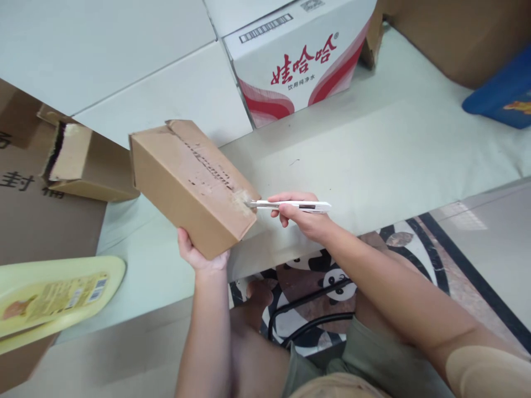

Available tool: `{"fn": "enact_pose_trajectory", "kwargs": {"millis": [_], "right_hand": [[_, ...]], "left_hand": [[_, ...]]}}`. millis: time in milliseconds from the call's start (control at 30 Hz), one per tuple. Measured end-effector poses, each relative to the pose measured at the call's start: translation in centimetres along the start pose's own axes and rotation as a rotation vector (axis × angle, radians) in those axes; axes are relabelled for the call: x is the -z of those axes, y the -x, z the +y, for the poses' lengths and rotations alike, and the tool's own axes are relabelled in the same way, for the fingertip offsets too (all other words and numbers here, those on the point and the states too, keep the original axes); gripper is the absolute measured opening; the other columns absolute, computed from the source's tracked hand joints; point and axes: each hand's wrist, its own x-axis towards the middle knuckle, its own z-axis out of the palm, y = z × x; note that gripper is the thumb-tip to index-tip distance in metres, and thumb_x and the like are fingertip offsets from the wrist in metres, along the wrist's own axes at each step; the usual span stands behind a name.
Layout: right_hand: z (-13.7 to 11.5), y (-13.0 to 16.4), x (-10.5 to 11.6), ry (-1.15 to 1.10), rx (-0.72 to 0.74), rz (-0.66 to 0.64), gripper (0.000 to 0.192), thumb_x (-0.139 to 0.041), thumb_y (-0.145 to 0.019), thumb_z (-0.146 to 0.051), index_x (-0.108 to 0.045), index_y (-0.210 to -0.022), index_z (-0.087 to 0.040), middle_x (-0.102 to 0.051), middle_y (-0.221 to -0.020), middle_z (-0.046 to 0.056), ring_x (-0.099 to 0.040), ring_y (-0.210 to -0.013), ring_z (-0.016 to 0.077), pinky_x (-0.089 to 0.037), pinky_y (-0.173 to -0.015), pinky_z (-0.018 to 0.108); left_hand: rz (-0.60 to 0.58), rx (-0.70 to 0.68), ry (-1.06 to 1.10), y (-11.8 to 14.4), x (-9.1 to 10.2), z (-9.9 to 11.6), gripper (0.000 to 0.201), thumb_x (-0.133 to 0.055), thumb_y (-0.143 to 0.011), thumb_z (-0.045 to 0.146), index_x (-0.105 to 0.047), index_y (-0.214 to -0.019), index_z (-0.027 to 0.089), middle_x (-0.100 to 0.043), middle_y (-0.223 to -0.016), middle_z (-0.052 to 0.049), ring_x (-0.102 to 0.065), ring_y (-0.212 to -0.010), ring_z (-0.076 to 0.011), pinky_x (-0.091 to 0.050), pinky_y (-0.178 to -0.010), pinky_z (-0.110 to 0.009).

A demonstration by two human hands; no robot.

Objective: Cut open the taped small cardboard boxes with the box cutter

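Observation:
A brown cardboard box (182,188) is tilted in front of me, its torn, taped seam facing up. My left hand (203,255) grips the box from below at its near lower edge, thumb on the side. In my right hand (305,217) is a white utility knife (315,207), held between thumb and fingers. The knife's metal tip meets the taped end of the seam, near the box's right corner. Most of my left fingers are hidden under the box.
A white and red water carton (298,66) stands behind the pale green cloth surface (373,143). An open cardboard box (95,160) and a yellow bottle (62,293) are on the left. A blue container (501,91) sits at far right. Panda-patterned fabric (336,284) shows below.

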Motion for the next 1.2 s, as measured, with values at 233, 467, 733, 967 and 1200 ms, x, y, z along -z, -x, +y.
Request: {"fn": "enact_pose_trajectory", "kwargs": {"millis": [233,467,733,967,1200], "right_hand": [[0.0,0.6,1.1,-0.026,0.098,0.221,0.029,-0.064,-0.084,-0.051,-0.068,-0.074,-0.024,-0.061,-0.062,-0.001,-0.057,-0.058,0.0152,-0.051,-0.06,0.033],[0.3,0.0,3.1,0.498,0.102,0.43,0.025,-0.065,-0.086,-0.033,-0.061,-0.111,-0.031,-0.058,-0.071,-0.003,-0.055,-0.062,0.019,-0.052,-0.07,0.039],[1.7,-0.3,1.8,0.693,0.179,0.035,0.056,-0.065,-0.092,-0.045,-0.06,-0.144,-0.027,-0.068,-0.137,0.016,-0.063,-0.129,0.035,-0.05,-0.111,0.059],[3.3,0.2,-0.4,0.126,-0.075,-0.27,0.082,-0.071,-0.088,-0.065,-0.043,-0.157,-0.03,-0.072,-0.127,0.012,-0.07,-0.12,0.028,-0.051,-0.112,0.054],[2.1,0.8,-1.2,-0.307,-0.157,-0.02,0.067,-0.067,-0.088,-0.064,-0.041,-0.148,-0.048,-0.071,-0.131,0.001,-0.073,-0.108,0.0229,-0.061,-0.093,0.044]], "left_hand": [[0.116,-0.086,-0.03,-0.2,-0.2,1.7,0.059,-0.07,-0.077,0.071,-0.068,-0.122,0.032,-0.063,-0.15,-0.008,-0.04,-0.156,-0.036,-0.042,-0.122,-0.06],[-0.017,0.236,-0.049,0.6,-0.5,0.9,0.069,-0.075,-0.079,0.067,-0.067,-0.132,0.024,-0.057,-0.156,-0.02,-0.04,-0.153,-0.0485,-0.05,-0.109,-0.072],[-0.017,0.365,-0.047,-0.2,-0.4,-0.2,0.045,-0.074,-0.084,0.059,-0.072,-0.114,0.025,-0.074,-0.12,-0.015,-0.07,-0.117,-0.0378,-0.068,-0.077,-0.047],[0.034,0.47,0.005,0.0,-1.7,-0.4,0.046,-0.072,-0.085,0.059,-0.071,-0.111,0.021,-0.076,-0.11,-0.014,-0.075,-0.096,-0.0296,-0.067,-0.066,-0.039],[0.07,0.374,-0.112,-0.2,-2.0,-2.5,0.034,-0.091,-0.062,0.008,-0.059,-0.072,0.018,-0.049,-0.051,0.008,-0.044,-0.039,-0.004,-0.035,-0.034,-0.011]]}}
